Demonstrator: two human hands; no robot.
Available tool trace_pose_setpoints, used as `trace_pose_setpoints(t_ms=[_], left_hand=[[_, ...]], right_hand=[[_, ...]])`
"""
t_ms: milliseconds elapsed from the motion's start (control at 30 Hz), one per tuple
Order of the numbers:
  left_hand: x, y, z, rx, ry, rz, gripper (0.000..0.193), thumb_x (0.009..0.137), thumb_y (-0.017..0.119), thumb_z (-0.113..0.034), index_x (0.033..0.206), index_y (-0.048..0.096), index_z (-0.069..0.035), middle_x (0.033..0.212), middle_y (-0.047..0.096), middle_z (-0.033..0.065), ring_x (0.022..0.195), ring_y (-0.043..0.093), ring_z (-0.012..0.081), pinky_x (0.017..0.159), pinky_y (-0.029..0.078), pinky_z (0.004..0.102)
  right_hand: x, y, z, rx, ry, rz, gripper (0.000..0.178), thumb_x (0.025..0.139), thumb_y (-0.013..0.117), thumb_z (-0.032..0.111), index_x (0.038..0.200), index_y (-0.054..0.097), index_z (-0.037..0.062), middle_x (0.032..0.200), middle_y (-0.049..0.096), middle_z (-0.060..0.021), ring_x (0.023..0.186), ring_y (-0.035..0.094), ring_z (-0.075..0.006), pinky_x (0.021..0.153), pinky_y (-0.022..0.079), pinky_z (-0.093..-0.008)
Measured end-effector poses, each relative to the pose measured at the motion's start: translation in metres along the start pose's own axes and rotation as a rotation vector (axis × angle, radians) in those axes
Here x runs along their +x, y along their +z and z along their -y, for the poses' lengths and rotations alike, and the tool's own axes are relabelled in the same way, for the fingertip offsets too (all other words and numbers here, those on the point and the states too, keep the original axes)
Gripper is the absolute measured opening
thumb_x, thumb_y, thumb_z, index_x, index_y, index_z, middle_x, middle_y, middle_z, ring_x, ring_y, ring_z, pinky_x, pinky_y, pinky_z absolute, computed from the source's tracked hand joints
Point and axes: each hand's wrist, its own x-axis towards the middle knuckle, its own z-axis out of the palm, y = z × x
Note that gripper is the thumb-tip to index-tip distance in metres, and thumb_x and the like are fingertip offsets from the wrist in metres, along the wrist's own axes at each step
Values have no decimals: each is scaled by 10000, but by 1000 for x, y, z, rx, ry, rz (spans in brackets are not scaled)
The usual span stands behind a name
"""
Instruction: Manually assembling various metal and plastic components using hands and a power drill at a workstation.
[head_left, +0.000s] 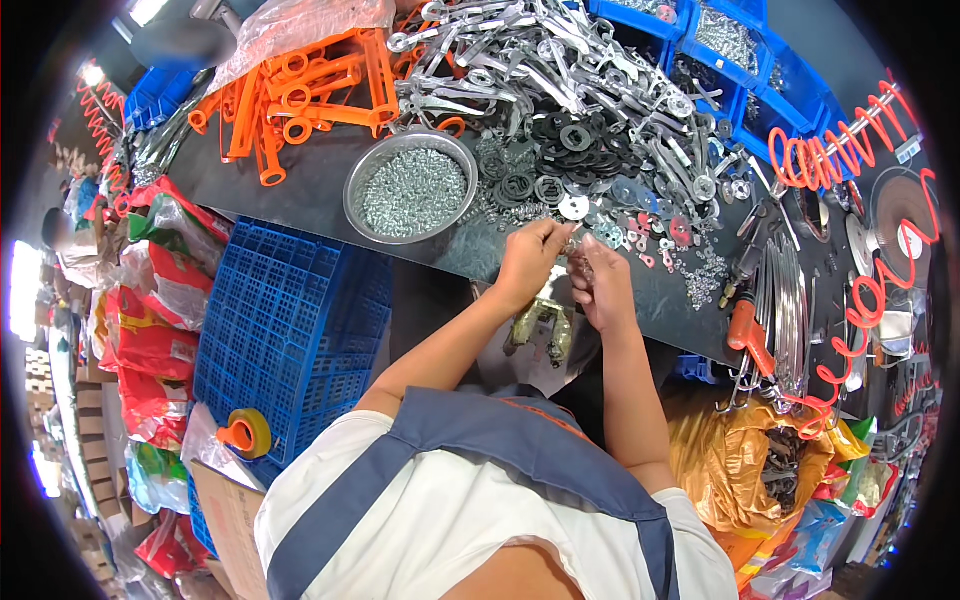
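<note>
My left hand (531, 264) and my right hand (604, 284) meet over the near edge of the bench. Thumb and fingertips of the left are pinched together, and whatever is between them is too small to name. The right hand's fingers are curled around something small and shiny that I cannot make out. Just beyond the fingertips lies a white disc (573, 207), with black rings (570, 150) heaped behind it. Small red parts (641, 232) are scattered to the right of it. A steel bowl (352, 190) of small silver pieces stands left of my left hand.
Silver metal levers (520, 60) form a big heap at the back, beside orange plastic frames (300, 95). Blue bins (740, 60) stand back right. An orange coiled hose (835, 165) hangs at the right, above an orange-handled tool (748, 330). Blue crates (285, 330) stand at left.
</note>
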Motion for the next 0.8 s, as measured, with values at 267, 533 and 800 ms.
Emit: trace_pose_setpoints(t_ms=[267, 533, 800], left_hand=[[-3, 0, -6, 16, -75, 95, 290, 930, 571, -242, 802, 592, 17, 617, 565, 79, 484, 487, 101, 455, 400, 280], [-1, 3, -2, -32, -81, 161, 297, 967, 501, -251, 853, 570, 14, 625, 577, 74, 489, 559, 103, 407, 427, 254], [2, 1, 8, 241, -47, 46, 466, 978, 428, -374, 832, 576, 43, 642, 572, 196, 611, 592, 337, 589, 443, 414]], right_hand=[[6, -8, -11, -31, -40, -27, 263, 958, 534, 222, 784, 549, 25, 648, 514, -18, 423, 346, -38, 360, 245, -201], [12, -15, -14, -132, -79, -7, 235, 915, 603, 214, 781, 575, 23, 584, 478, 26, 447, 376, -33, 375, 254, -206], [6, -8, -25, -750, -625, 5, 130, 791, 692, 100, 800, 628, -13, 678, 588, -26, 589, 519, -55, 543, 428, -225]])
